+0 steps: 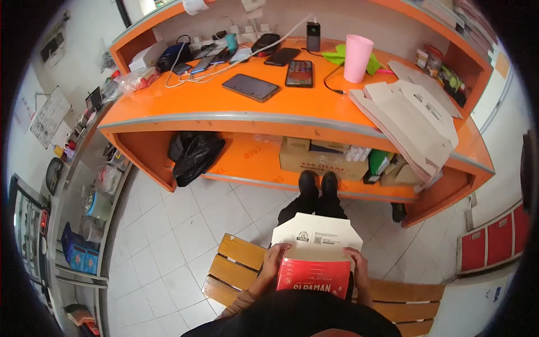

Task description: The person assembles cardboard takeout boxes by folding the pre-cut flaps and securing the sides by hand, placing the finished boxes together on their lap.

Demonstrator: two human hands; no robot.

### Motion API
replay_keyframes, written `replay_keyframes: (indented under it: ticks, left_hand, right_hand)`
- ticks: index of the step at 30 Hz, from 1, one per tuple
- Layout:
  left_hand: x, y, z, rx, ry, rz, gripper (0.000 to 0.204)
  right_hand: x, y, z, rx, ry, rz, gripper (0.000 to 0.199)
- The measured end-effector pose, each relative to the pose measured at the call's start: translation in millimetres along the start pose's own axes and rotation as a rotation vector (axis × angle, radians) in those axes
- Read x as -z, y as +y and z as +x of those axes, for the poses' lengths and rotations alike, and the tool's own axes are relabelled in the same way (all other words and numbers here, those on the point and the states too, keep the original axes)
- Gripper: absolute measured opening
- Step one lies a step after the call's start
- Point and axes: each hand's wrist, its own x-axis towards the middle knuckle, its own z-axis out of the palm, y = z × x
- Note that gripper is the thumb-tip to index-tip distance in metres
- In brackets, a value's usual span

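Note:
On my lap rests a cardboard food box (314, 272), red on its near part, with a cream flap standing up toward the far side. Small dark print marks the cream flap. My left hand (274, 259) is closed on the box's left edge by the fold, thumb over the inner face. Across from it, my right hand (357, 264) grips the right edge at about the same height. The near end of the box is hidden by my dark clothing.
An orange desk (185, 106) stands ahead, bearing flat cardboard blanks (404, 112), a pink cup (358, 58), a tablet (250, 87), phones and cables. Its lower shelf holds a black plastic bag (193, 154) and a carton (297, 157). Beneath me is a wooden slatted bench (238, 253); shelves (84, 224) line the left.

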Motion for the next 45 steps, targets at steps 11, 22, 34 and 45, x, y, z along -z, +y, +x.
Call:
replay_keyframes:
  ticks: [11,22,34,45]
  left_hand:
    - [35.9,63.5,10.2,-0.367,0.247,-0.126,0.056]
    - [11.5,204.2,103.9,-0.873,0.244,0.512,0.011]
    - [-51.1,325.7,291.4,-1.079,0.367,1.605,0.053]
    - [-102.0,335.6,415.0,-0.863,-0.339,1.49,0.049]
  right_hand:
    - [-25.2,-148.7,68.4,0.372,-0.523,-0.171,0.036]
    - [23.1,-291.8,186.0,1.154,0.43,-0.905,0.027]
    - [52.4,-222.9,345.9,0.833,0.272,-1.208,0.031]
    - [81.2,-196.1,292.8,0.921,0.568,-1.245,0.059]
